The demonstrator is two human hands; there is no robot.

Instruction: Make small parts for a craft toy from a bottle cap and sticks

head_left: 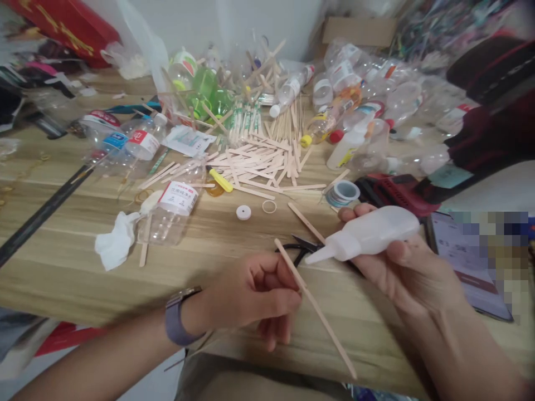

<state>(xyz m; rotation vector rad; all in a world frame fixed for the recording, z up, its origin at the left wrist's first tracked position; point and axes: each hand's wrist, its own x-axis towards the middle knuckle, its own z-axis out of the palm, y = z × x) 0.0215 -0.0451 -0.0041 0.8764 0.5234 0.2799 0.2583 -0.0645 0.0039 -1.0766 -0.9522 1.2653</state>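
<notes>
Between thumb and fingers, my left hand (261,295) pinches a long wooden stick (321,317), which looks like two popsicle sticks overlapped end to end. My right hand (401,273) is wrapped round a white glue bottle (376,231) lying on its side in the palm. Its tapered nozzle points left, close to the stick but apart from it. Behind the nozzle lie black-handled scissors (303,248), partly hidden by my hands. Another popsicle stick (305,223) rests on the table by the scissors' blades.
A pile of popsicle sticks (259,167) covers the table's middle. Plastic bottles (346,72) crowd the back right, and a water bottle (171,211) stands at left. A tape roll (343,193), a white cap (243,212), a yellow-handled tool (221,180) and a phone (468,267) lie nearby.
</notes>
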